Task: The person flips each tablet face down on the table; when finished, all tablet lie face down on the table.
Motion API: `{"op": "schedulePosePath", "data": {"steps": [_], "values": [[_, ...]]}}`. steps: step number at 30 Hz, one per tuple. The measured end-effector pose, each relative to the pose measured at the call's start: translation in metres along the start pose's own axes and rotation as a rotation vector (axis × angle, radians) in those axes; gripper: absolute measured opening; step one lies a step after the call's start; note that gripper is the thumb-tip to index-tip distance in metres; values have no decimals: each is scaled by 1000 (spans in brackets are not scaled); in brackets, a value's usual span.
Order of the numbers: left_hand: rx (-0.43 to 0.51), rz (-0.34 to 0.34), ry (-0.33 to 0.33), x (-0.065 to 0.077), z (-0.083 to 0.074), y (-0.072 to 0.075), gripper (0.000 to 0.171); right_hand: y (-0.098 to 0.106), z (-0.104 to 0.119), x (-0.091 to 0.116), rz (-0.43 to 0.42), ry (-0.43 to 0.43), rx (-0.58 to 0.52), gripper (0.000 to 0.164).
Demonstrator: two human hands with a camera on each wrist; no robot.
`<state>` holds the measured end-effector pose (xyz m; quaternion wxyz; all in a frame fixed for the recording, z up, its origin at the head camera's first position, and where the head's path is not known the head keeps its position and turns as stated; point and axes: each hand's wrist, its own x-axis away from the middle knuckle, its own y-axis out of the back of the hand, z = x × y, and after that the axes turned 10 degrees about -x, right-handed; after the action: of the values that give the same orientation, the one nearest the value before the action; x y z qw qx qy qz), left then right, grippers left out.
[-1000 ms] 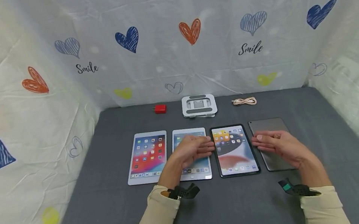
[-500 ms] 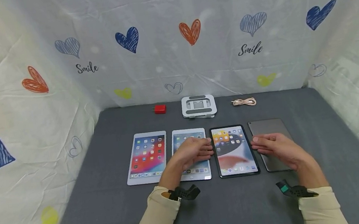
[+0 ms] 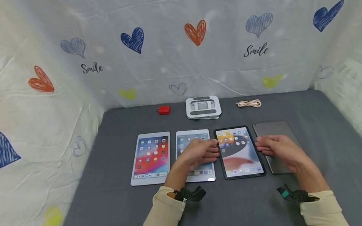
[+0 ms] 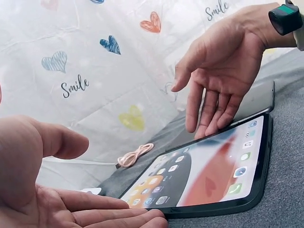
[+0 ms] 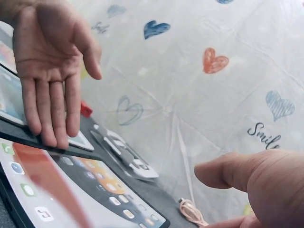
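A black-edged tablet [image 3: 239,155] lies screen up between the two hands, its display lit. The left hand [image 3: 200,153] stretches over a white tablet [image 3: 206,171], fingers straight, their tips at the black-edged tablet's left side. Opposite it, the right hand [image 3: 282,149] has its extended fingertips at the same tablet's right side, above a grey tablet [image 3: 277,127] lying back up. In the left wrist view the right hand's thumb [image 4: 186,71] stands apart from its fingers. The right wrist view shows the left palm [image 5: 50,57] turned toward the black-edged tablet. Neither hand grips anything.
Another white tablet [image 3: 151,159] with a lit red and blue screen lies at the left end of the row. Behind the row are a red charger plug [image 3: 164,110], a folded silver stand [image 3: 203,107] and a coiled pale cable [image 3: 249,103]. A heart-print sheet backs the table.
The head view has shifted slightly. The right wrist has swung a little to the left, its fingertips staying by the black-edged tablet. The left hand keeps its place, and the tablets have not moved.
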<state>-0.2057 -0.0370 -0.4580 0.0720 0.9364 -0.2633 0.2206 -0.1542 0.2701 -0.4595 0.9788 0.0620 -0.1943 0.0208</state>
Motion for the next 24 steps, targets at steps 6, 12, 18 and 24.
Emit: {"op": "schedulePosePath", "data": {"steps": [6, 12, 18, 24], "values": [[35, 10, 4, -6, 1, -5, 52, 6, -5, 1, -18, 23, -56, 65], [72, 25, -16, -18, 3, -16, 51, 18, -8, 4, 3, 23, -99, 70], [74, 90, -16, -29, 2, -30, 50, 37, -12, 11, 19, 21, -217, 69], [62, 189, -2, -34, -1, -33, 53, 50, -11, 20, 23, 61, -360, 50]]}}
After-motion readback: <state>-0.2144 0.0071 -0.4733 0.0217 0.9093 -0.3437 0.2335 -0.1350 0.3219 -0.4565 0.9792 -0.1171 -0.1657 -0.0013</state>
